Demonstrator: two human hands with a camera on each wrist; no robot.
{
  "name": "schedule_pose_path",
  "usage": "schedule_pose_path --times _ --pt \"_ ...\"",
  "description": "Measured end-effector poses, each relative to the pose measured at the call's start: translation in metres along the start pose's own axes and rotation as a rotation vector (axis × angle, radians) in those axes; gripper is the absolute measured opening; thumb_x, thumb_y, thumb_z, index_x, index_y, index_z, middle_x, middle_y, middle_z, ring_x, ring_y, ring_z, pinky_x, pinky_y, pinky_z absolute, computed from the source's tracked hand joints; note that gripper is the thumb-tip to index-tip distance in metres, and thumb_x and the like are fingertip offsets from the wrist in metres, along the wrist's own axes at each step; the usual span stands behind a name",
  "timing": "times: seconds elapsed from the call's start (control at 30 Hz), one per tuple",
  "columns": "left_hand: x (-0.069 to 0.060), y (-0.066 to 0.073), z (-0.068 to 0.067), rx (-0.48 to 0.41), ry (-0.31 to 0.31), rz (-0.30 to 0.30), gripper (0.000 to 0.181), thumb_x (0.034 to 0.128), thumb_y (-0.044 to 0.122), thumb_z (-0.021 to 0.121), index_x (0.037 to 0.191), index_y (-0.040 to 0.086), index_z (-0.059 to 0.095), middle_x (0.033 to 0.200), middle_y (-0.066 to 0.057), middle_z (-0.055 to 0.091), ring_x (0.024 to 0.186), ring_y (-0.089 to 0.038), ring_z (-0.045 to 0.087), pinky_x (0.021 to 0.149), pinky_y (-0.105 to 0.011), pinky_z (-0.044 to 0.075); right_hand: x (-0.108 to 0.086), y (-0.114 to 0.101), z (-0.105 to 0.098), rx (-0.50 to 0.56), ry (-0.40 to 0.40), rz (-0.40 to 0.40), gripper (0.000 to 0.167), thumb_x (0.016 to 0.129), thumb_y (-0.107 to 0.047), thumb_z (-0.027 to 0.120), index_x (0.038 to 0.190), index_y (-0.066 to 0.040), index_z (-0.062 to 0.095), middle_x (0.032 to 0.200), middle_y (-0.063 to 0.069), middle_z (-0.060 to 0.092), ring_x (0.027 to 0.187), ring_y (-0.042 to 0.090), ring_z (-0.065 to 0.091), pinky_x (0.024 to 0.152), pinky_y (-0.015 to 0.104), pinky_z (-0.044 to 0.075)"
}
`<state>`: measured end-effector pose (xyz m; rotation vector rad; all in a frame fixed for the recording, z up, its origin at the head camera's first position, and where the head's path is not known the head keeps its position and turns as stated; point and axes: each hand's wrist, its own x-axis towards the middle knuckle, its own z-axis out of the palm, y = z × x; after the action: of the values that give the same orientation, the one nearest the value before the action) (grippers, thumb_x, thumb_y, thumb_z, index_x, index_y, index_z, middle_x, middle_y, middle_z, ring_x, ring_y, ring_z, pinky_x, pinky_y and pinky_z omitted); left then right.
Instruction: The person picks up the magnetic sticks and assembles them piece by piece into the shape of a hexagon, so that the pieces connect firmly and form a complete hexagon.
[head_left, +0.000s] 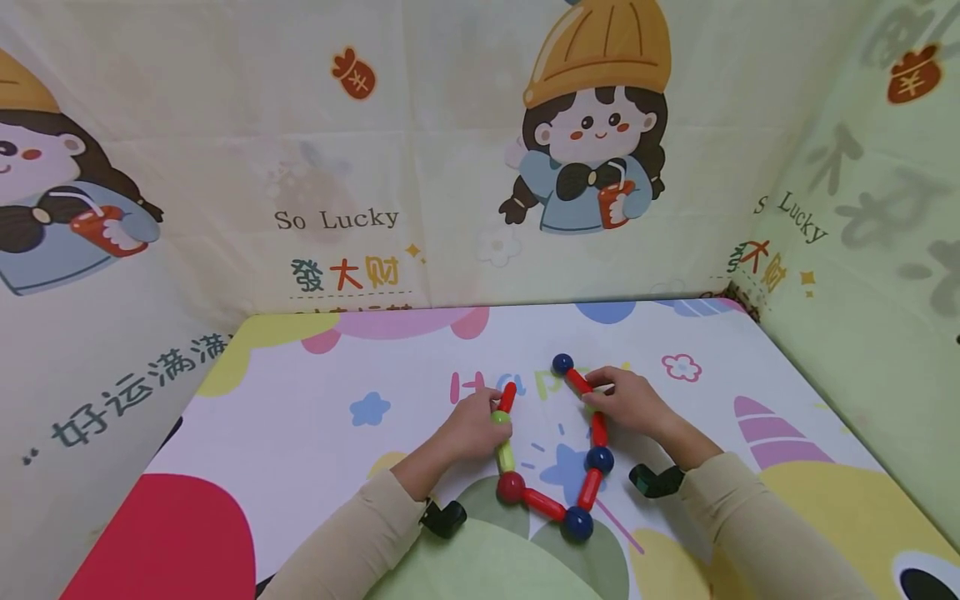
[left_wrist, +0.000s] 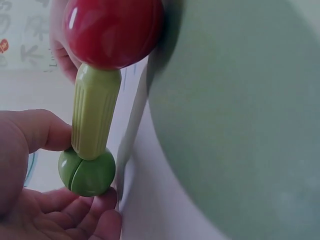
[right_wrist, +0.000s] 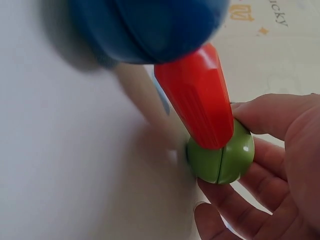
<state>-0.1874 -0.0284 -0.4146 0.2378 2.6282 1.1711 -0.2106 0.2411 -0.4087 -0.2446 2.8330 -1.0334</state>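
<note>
A chain of toy rods and balls lies on the table in a rough U. At its left end, my left hand [head_left: 474,427] pinches a green ball [left_wrist: 87,172] between thumb and fingers. A yellow-green rod [left_wrist: 96,112] joins that ball to a red ball [head_left: 511,487]; a short red rod [head_left: 509,395] points away beyond it. Opposite, my right hand [head_left: 632,403] pinches another green ball [right_wrist: 220,160], with a red rod [right_wrist: 200,100] leading to a blue ball [head_left: 599,460]. Past the right fingers, a red rod [head_left: 578,381] ends in a dark blue ball [head_left: 562,364].
Between the hands, a blue ball [head_left: 577,524] and red rods [head_left: 543,504] form the chain's near bend. The tabletop [head_left: 285,433] carries a colourful printed cover. Patterned cloth [head_left: 450,167] hangs behind and along both sides. Dark wrist cameras [head_left: 444,518] sit on both wrists.
</note>
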Motion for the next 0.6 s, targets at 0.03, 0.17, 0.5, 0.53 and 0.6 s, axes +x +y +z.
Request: schedule_pose_path --times 0.03,0.17,0.5,0.53,0.6 --pt "0.0002 0.0001 -0.0002 -0.003 -0.005 0.002 0.064 0.0838 0.012 0.073 0.141 0.000 0.048 0.118 -0.012 0.057 0.090 -0.022 0.055 0.068 -0.032 0.057 0.0002 0.0005 0.0000 0.000 -0.002 -0.004 0.039 0.094 -0.018 0.068 0.127 0.002 0.062 0.121 0.020 0.064 0.103 0.034 0.062 0.079 0.038 0.057" --pt "0.0002 0.0018 -0.0015 -0.003 -0.024 0.001 0.060 0.0869 0.011 0.071 0.141 0.002 0.048 0.118 -0.011 0.056 0.092 -0.022 0.054 0.070 -0.031 0.056 0.0010 0.0015 0.0012 0.003 -0.005 -0.017 0.036 0.093 -0.015 0.066 0.125 0.001 0.064 0.119 0.018 0.065 0.102 0.033 0.061 0.081 0.039 0.057" --pt "-0.0009 0.0037 -0.0032 -0.014 -0.046 0.022 0.055 0.0879 0.008 0.068 0.140 0.002 0.050 0.122 -0.012 0.056 0.096 -0.023 0.054 0.071 -0.033 0.056 -0.0011 -0.0025 0.0006 -0.001 -0.032 -0.070 0.033 0.092 -0.007 0.063 0.124 0.001 0.065 0.117 0.015 0.066 0.100 0.029 0.058 0.088 0.044 0.053" --pt "-0.0009 0.0037 -0.0031 -0.010 -0.046 0.022 0.055 0.0880 0.008 0.067 0.140 0.003 0.051 0.122 -0.012 0.056 0.096 -0.023 0.054 0.070 -0.033 0.056 -0.0011 -0.0029 0.0008 -0.002 -0.033 -0.073 0.033 0.092 -0.006 0.063 0.124 0.001 0.066 0.116 0.014 0.066 0.101 0.029 0.058 0.089 0.046 0.053" --pt "-0.0010 0.0037 -0.0027 0.001 -0.046 0.024 0.055 0.0873 0.008 0.068 0.140 0.004 0.052 0.123 -0.012 0.056 0.097 -0.023 0.054 0.070 -0.033 0.056 -0.0012 -0.0031 0.0015 -0.002 -0.038 -0.078 0.032 0.091 -0.005 0.062 0.123 0.001 0.066 0.116 0.014 0.066 0.101 0.030 0.058 0.091 0.048 0.051"
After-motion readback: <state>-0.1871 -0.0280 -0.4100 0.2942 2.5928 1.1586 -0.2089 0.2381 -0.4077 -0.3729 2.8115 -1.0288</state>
